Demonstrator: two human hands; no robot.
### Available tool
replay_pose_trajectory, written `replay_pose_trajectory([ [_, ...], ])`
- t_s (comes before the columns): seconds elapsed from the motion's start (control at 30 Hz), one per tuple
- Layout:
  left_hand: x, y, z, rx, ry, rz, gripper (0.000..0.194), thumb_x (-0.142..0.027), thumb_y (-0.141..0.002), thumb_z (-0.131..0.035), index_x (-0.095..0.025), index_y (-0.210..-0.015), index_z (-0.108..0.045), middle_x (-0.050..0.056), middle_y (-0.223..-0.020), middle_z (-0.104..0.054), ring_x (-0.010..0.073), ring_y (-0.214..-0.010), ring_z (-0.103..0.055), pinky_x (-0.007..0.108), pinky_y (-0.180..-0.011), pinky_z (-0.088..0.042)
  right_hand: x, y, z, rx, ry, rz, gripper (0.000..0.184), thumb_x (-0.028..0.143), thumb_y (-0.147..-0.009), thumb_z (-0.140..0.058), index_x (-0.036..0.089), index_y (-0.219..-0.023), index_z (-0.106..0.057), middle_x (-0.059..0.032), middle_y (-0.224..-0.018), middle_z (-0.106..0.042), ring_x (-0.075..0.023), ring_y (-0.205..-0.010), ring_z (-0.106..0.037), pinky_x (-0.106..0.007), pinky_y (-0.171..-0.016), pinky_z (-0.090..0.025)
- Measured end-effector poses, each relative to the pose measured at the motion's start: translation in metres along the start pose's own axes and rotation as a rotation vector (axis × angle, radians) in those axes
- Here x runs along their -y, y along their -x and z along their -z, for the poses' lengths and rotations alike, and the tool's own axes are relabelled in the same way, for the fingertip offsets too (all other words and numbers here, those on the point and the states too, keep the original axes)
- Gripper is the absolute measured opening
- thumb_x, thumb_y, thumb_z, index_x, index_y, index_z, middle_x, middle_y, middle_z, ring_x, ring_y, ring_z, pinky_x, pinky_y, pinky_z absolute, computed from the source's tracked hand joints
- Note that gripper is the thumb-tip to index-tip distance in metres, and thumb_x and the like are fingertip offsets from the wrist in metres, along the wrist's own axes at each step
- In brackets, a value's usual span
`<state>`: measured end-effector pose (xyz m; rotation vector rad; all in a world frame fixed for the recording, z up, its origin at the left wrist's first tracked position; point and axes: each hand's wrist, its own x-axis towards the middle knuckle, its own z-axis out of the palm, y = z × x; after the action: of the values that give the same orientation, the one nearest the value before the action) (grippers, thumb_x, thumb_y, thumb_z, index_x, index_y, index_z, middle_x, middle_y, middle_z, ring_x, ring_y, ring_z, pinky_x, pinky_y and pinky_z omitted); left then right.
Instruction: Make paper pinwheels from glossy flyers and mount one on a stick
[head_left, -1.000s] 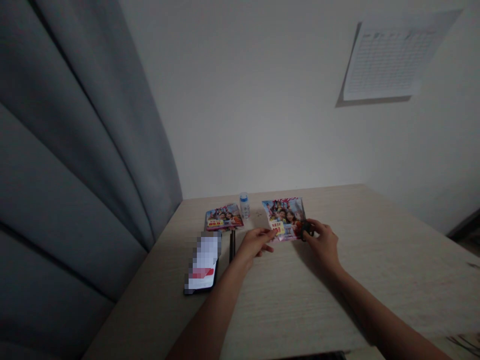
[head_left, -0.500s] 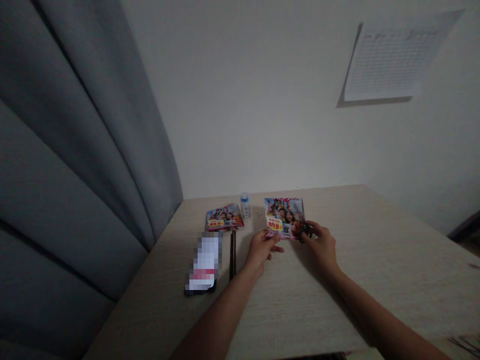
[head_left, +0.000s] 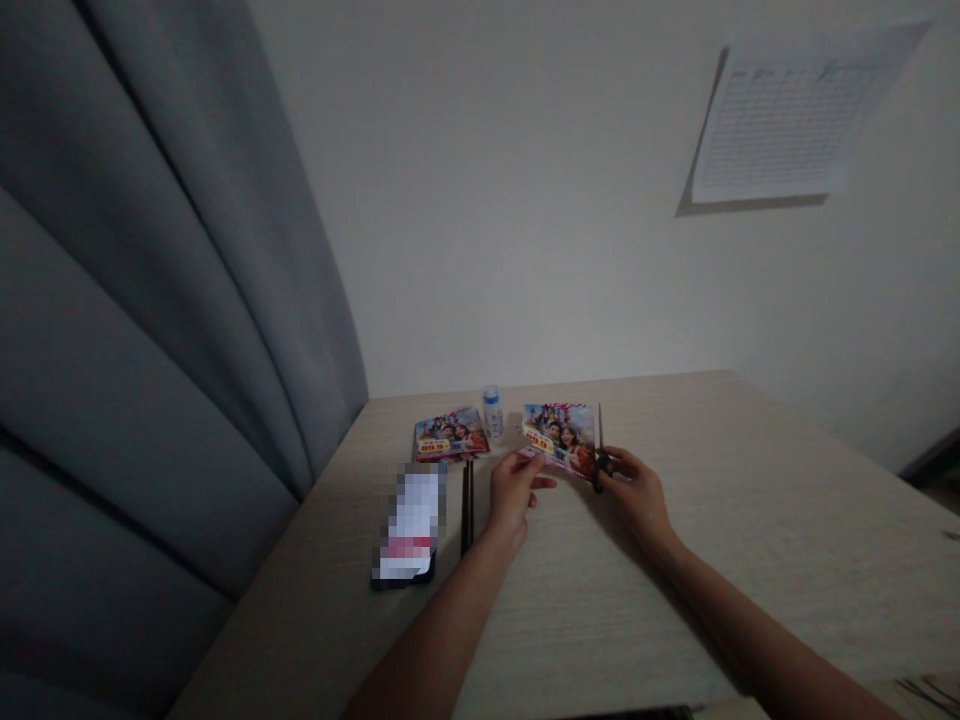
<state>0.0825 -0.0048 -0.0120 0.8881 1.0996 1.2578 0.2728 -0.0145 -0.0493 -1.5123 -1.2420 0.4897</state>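
My left hand pinches the near left corner of a colourful printed leaflet and holds it tilted up off the table. My right hand is closed on a pair of dark-handled scissors. Their blade points up along the leaflet's right edge. Whether the blade is touching the paper I cannot tell in the dim light.
A second, similar leaflet lies to the left, beside a small white bottle. A phone and two dark sticks lie near the left hand. The pale wooden table meets a grey curtain on the left. A printed sheet hangs on the wall.
The leaflet lay flat a second ago; my left hand has pinched its corner and raised it. The scissors in my right hand have turned upright against its right edge.
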Motion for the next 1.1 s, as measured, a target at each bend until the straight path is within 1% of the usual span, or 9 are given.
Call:
replay_pose_trajectory([
  [0.13,0.004,0.006,-0.006,0.102,-0.033,0.050,0.040,-0.046,-0.072,-0.077,-0.016,-0.097,-0.067,0.010,-0.101,-0.074,0.0123,-0.056,-0.071,0.016,-0.036,-0.019,0.011,0.003,0.002,0.046,-0.095,-0.068,0.053,0.048,-0.071,-0.070,0.017,-0.114,-0.069,-0.0072,-0.087,-0.074,-0.0232,-0.081,-0.070,-0.032,-0.071,-0.054],
  [0.27,0.008,0.009,-0.012,0.195,-0.072,0.067,0.042,-0.045,-0.074,-0.077,-0.014,-0.100,-0.065,0.013,-0.105,-0.074,0.0130,-0.054,-0.071,0.017,-0.035,-0.020,0.015,0.006,-0.001,0.057,-0.118,-0.061,0.051,0.050,-0.070,-0.072,0.019,-0.110,-0.069,-0.0073,-0.088,-0.074,-0.0237,-0.082,-0.069,-0.032,-0.072,-0.054],
  [0.37,0.009,0.007,-0.013,0.205,-0.078,0.056,0.041,-0.044,-0.077,-0.075,-0.014,-0.104,-0.064,0.013,-0.108,-0.074,0.0127,-0.054,-0.071,0.017,-0.035,-0.020,0.012,0.008,-0.005,0.066,-0.142,-0.022,0.047,0.047,-0.070,-0.071,0.020,-0.109,-0.070,-0.0089,-0.094,-0.075,-0.0249,-0.087,-0.069,-0.033,-0.075,-0.055],
  [0.57,0.010,0.002,-0.010,0.168,-0.111,0.044,0.036,-0.032,-0.078,-0.071,-0.013,-0.106,-0.062,0.013,-0.101,-0.075,0.0127,-0.052,-0.070,0.017,-0.034,-0.021,0.004,0.008,-0.007,0.097,-0.097,0.018,0.048,0.041,-0.071,-0.068,0.019,-0.113,-0.068,-0.0096,-0.098,-0.074,-0.0260,-0.092,-0.068,-0.038,-0.084,-0.054],
  [0.67,0.010,0.001,-0.008,0.156,-0.129,0.024,0.036,-0.034,-0.077,-0.071,-0.014,-0.106,-0.062,0.012,-0.098,-0.076,0.0124,-0.052,-0.069,0.017,-0.034,-0.021,0.001,0.007,-0.007,0.094,-0.060,0.029,0.049,0.039,-0.070,-0.066,0.020,-0.115,-0.068,-0.0084,-0.100,-0.074,-0.0254,-0.093,-0.068,-0.039,-0.086,-0.053],
  [0.8,0.010,0.002,-0.007,0.157,-0.121,0.016,0.037,-0.037,-0.077,-0.071,-0.015,-0.106,-0.063,0.011,-0.099,-0.075,0.0117,-0.051,-0.069,0.017,-0.036,-0.020,0.001,0.006,-0.008,0.115,-0.066,0.006,0.049,0.037,-0.069,-0.065,0.019,-0.114,-0.069,-0.0077,-0.095,-0.075,-0.0250,-0.089,-0.069,-0.037,-0.082,-0.054],
  [0.93,0.011,0.003,-0.007,0.208,-0.127,0.060,0.035,-0.036,-0.073,-0.074,-0.016,-0.099,-0.064,0.010,-0.100,-0.075,0.0119,-0.052,-0.069,0.017,-0.037,-0.019,0.003,0.006,-0.009,0.120,-0.128,-0.005,0.047,0.036,-0.070,-0.065,0.019,-0.114,-0.068,-0.0089,-0.097,-0.075,-0.0249,-0.091,-0.069,-0.036,-0.083,-0.054],
  [1.0,0.011,0.003,-0.007,0.230,-0.147,0.077,0.032,-0.034,-0.071,-0.076,-0.015,-0.095,-0.064,0.010,-0.095,-0.076,0.0117,-0.052,-0.069,0.017,-0.037,-0.019,0.004,0.007,-0.009,0.127,-0.146,-0.005,0.047,0.036,-0.070,-0.065,0.019,-0.113,-0.067,-0.0088,-0.098,-0.074,-0.0248,-0.091,-0.069,-0.037,-0.084,-0.054],
  [1.1,0.010,0.004,-0.007,0.223,-0.166,0.086,0.029,-0.033,-0.070,-0.076,-0.015,-0.089,-0.064,0.008,-0.088,-0.075,0.0110,-0.051,-0.068,0.017,-0.038,-0.020,0.003,0.006,-0.010,0.135,-0.157,-0.002,0.048,0.037,-0.069,-0.066,0.018,-0.113,-0.067,-0.0082,-0.097,-0.074,-0.0247,-0.092,-0.069,-0.038,-0.084,-0.054],
])
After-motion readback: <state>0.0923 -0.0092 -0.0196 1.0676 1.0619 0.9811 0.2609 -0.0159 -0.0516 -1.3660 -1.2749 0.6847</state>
